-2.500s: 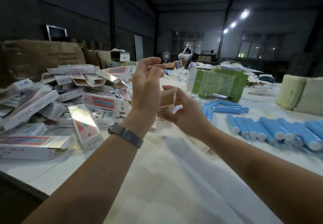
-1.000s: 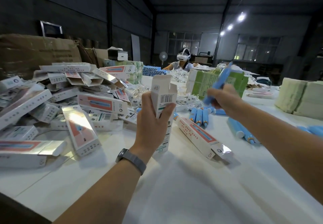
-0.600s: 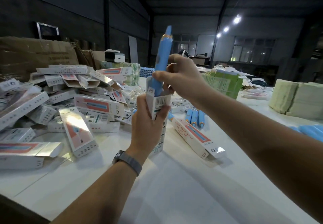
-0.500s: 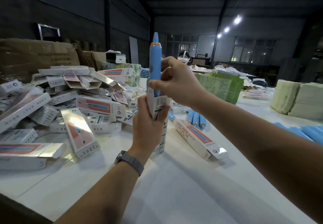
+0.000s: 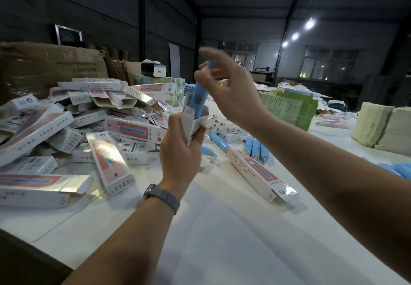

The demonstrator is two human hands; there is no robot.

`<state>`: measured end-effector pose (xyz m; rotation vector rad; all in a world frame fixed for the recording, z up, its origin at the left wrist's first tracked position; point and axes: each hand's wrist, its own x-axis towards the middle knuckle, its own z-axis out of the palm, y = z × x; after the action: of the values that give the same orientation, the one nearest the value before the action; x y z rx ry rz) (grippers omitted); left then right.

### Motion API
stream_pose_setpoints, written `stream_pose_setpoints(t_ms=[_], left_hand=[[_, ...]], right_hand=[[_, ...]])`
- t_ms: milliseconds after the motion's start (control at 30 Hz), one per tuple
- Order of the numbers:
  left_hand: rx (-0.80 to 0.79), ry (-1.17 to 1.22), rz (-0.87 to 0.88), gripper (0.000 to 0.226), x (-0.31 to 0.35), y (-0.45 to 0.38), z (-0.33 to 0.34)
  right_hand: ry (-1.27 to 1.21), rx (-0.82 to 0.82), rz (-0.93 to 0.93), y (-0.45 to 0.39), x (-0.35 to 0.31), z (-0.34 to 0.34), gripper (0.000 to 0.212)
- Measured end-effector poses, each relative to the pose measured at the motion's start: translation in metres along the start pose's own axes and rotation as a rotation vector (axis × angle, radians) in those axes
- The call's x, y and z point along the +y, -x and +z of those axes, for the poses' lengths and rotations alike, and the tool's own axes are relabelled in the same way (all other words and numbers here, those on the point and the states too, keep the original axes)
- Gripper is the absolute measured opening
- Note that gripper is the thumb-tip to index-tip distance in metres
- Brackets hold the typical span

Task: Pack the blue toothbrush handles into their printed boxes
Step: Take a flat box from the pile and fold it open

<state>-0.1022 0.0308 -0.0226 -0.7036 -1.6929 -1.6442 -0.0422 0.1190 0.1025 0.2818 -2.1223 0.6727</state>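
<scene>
My left hand (image 5: 181, 149) grips a printed white box (image 5: 194, 121) upright above the table, its top flaps open. A blue toothbrush handle (image 5: 199, 96) stands about halfway inside that box, tilted slightly right. My right hand (image 5: 231, 93), blurred, is at the handle's upper end, with thumb and fingers loosely around its tip. A filled printed box (image 5: 253, 173) lies flat on the table to the right of my left hand. Loose blue handles (image 5: 255, 149) lie just behind it, and one more handle (image 5: 219, 142) sits nearer the held box.
A big pile of printed boxes (image 5: 66, 120) covers the table's left half, brown cartons (image 5: 44, 66) behind it. Green leaflet bundles (image 5: 289, 106) and pale stacks (image 5: 382, 126) stand at the back right. More blue handles (image 5: 398, 170) lie at the right edge. The white table (image 5: 222, 240) spreads in front.
My right hand picked a blue handle from the table, brought it over the open box, and the handle has slid down into it. My left hand kept the box upright.
</scene>
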Motion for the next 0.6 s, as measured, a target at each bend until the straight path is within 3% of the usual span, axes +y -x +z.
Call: stream_pose_setpoints(t_ms=[67, 133, 233, 300, 333, 467, 600], left_hand=[[0.025, -0.002, -0.012, 0.037, -0.001, -0.001, -0.001], [0.062, 0.023, -0.035, 0.036, -0.004, -0.003, -0.002], [0.102, 0.061, -0.092, 0.033, -0.008, -0.007, -0.003], [0.097, 0.038, -0.092, 0.033, -0.008, -0.006, 0.0], [0.093, 0.029, -0.084, 0.033, -0.008, -0.006, 0.001], [0.099, 0.021, -0.047, 0.037, -0.011, -0.007, 0.002], [0.087, 0.027, -0.029, 0.037, -0.015, -0.007, 0.003]], right_hand=[[0.102, -0.149, -0.017, 0.008, 0.005, 0.013, 0.031], [0.15, -0.266, -0.054, 0.019, 0.013, 0.024, 0.035], [-0.036, -0.093, -0.061, 0.019, 0.025, 0.028, 0.039], [-0.105, 0.043, 0.064, 0.007, 0.042, 0.028, 0.033], [-0.077, 0.034, 0.14, 0.002, 0.054, 0.031, 0.028], [0.251, -0.332, 0.42, 0.001, 0.112, 0.054, 0.036], [0.418, -0.637, 0.54, 0.005, 0.159, 0.077, 0.053]])
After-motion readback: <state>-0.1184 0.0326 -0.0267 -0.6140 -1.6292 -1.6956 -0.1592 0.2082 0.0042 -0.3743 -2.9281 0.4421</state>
